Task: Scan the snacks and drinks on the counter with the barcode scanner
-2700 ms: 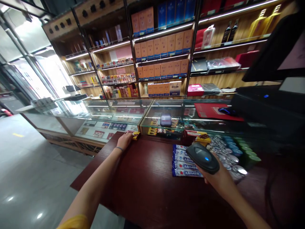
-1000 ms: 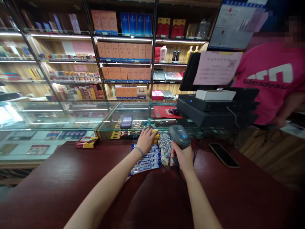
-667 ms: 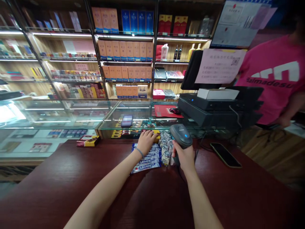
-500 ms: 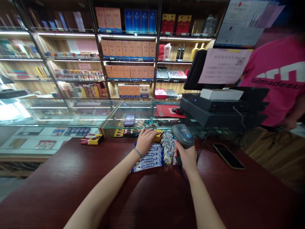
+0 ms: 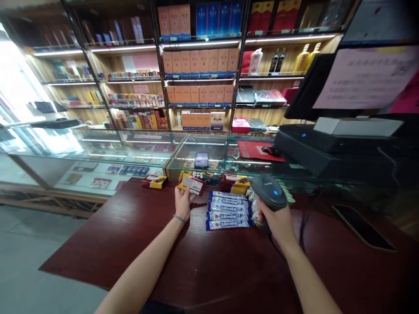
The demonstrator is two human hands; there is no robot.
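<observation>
My left hand [image 5: 183,201] grips a small yellow and dark-red chocolate box [image 5: 193,185], its pale barcode side turned up. In my right hand [image 5: 276,218] is a black barcode scanner [image 5: 267,192] with a blue light, held above the counter. Between the hands lies a row of blue and white stick packets [image 5: 229,211]. Behind them sits a stack of similar chocolate boxes [image 5: 235,183]. Small clear-wrapped jars [image 5: 253,205] are partly hidden by the scanner and my right hand. Another stack of chocolate boxes [image 5: 154,181] lies to the left.
A glass display case [image 5: 131,148] runs along the far side of the wooden counter [image 5: 98,244]. A phone [image 5: 363,226] lies at right, below a black register [image 5: 321,152] and a monitor. A red mat [image 5: 252,150] bears a mouse. Stocked shelves stand behind.
My left hand has moved left from the chocolate stack and now holds one box. The scanner remains in my right hand. The view has turned left, and the person in pink is mostly out of frame.
</observation>
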